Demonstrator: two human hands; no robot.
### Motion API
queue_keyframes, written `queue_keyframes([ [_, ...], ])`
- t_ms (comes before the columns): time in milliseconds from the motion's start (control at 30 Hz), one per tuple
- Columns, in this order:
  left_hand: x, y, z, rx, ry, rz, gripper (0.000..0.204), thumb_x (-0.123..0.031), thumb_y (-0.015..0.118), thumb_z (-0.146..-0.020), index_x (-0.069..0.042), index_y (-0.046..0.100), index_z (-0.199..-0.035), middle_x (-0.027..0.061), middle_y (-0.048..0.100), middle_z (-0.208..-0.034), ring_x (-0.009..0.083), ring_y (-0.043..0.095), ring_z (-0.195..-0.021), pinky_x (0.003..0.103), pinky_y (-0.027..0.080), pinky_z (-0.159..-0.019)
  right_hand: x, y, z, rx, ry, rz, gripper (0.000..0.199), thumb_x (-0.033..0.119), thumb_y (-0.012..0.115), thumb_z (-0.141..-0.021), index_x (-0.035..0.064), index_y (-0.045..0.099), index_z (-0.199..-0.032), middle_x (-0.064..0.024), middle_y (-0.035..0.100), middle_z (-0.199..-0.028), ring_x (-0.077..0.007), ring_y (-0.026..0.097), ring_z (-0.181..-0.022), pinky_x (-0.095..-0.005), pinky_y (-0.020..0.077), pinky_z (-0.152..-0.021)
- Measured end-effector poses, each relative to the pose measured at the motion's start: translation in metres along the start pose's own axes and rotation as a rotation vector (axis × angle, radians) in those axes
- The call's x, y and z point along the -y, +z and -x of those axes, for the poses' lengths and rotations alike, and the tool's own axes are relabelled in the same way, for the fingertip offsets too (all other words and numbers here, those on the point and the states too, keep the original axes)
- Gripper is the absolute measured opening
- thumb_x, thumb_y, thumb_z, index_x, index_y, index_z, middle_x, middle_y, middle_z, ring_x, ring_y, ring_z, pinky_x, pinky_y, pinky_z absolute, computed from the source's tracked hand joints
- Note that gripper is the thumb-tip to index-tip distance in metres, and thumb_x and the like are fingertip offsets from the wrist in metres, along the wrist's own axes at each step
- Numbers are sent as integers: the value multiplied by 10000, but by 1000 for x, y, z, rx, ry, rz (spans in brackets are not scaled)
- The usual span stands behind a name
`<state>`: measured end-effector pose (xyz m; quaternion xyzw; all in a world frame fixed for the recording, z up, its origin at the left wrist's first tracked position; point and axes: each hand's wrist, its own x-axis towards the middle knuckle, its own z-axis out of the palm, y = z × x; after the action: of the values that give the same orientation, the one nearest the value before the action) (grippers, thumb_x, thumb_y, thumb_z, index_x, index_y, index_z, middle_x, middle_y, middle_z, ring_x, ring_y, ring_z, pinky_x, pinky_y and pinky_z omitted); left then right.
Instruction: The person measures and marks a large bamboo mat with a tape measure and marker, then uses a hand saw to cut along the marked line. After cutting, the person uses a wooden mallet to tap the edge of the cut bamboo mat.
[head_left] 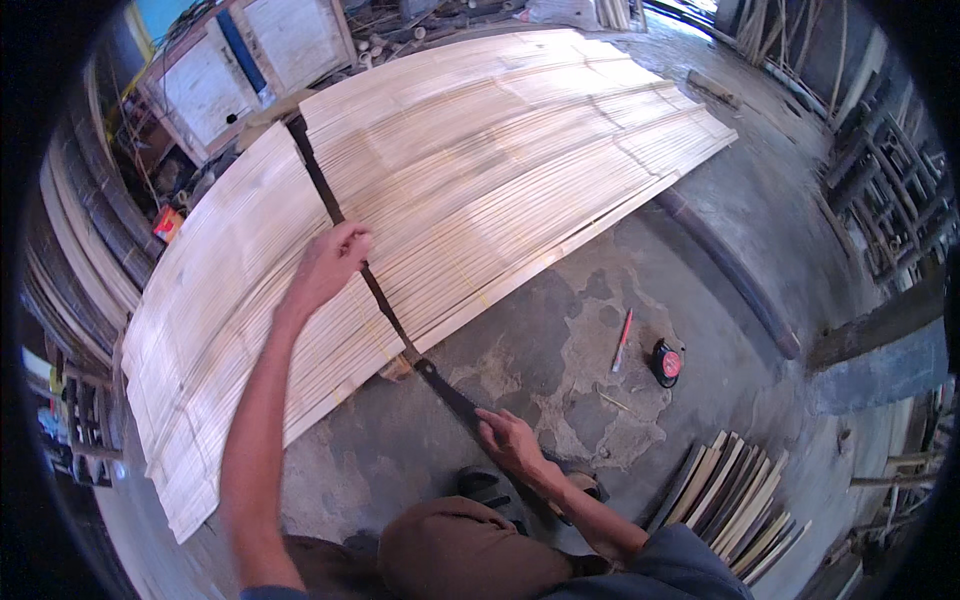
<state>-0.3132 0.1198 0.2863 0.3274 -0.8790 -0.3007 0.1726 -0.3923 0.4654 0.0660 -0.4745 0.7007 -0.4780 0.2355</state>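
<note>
Pale wooden slats (470,170) lie side by side in a wide sheet, split into two parts by a long dark strip (325,185). Whether this strip lies on the slats or shows through a gap, I cannot tell. My left hand (330,262) is over the strip, fingers curled together; what they hold, if anything, is hidden. My right hand (515,442), nearer my knees, is closed on a dark flat handsaw (448,393). Its blade points toward the sheet's near edge, where a small wooden piece (397,368) sticks out. The saw's rear end is partly hidden by my hand.
On the concrete floor to the right lie a red-and-white pen (622,340), a round tape measure (666,362) and a dark pole (735,270). Several short strips (725,505) are stacked at lower right. Long planks (85,235) line the left.
</note>
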Motion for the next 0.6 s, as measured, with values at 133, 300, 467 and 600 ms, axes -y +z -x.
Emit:
queue_keyframes([
  [133,14,-34,39,107,164,-480,326,-246,569,-947,-3,634,-1154,206,676,-948,348,654,-841,425,507,-775,-13,31,-42,54,57,-35,285,187,620,-912,58,667,-1162,-192,651,-867,-366,642,-747,-427,512,-660],
  [300,107,-49,130,224,-95,-320,319,-235,607,-925,-6,676,-1136,197,689,-887,318,671,-833,392,522,-768,-7,65,-88,24,305,-250,329,242,554,-982,43,650,-1226,-138,679,-879,-182,632,-775,-335,494,-697],
  [467,146,18,160,97,-104,-173,288,-163,625,-913,0,647,-1150,196,663,-1096,315,660,-951,403,513,-860,-37,42,-112,-81,445,-408,364,277,531,-1004,-11,637,-1199,-49,696,-913,-145,624,-832,-318,499,-743],
  [600,151,64,147,-47,87,-272,399,-213,643,-908,-21,595,-1254,215,534,-1326,367,538,-1195,424,426,-1023,-43,25,-98,-47,359,-199,341,258,538,-994,-9,633,-1184,-123,701,-916,-193,638,-818,-338,502,-747],
])
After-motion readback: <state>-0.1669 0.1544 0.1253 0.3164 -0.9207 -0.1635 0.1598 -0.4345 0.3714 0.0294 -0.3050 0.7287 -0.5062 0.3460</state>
